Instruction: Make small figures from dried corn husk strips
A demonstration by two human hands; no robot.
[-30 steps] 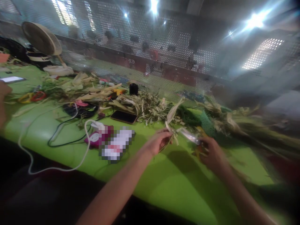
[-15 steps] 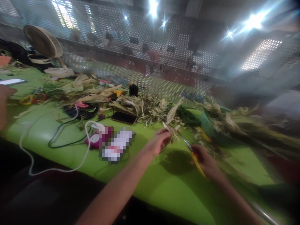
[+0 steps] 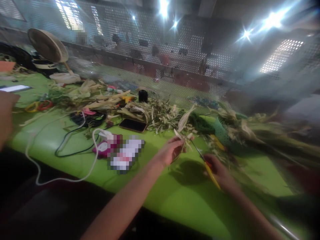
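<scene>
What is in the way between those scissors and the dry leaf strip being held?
Nothing visible. The scissors in the right hand point their blades straight at the dry leaf strip pinched by the left hand, above the green table.

Our left hand (image 3: pixel 170 151) pinches a pale dried leaf strip (image 3: pixel 184 132) just right of the dark flat phone (image 3: pixel 132 125), which lies on the bright green table (image 3: pixel 185 196). Our right hand (image 3: pixel 220 172), farther right of the phone, grips yellow-handled scissors (image 3: pixel 204 160). Their thin blades point up and left, close to the strip, though we cannot tell if they touch it. Behind the phone spreads a heap of dry husks and cuttings (image 3: pixel 157 115), with a small black cylinder (image 3: pixel 143 96) beyond it. Left of the phone, a black cable (image 3: pixel 72 140) and a white cable (image 3: pixel 93 156) loop across the table. Far left of the phone stands a cream desk fan (image 3: pixel 48 46), and another person's hand (image 3: pixel 6 113) shows at the frame edge.
</scene>
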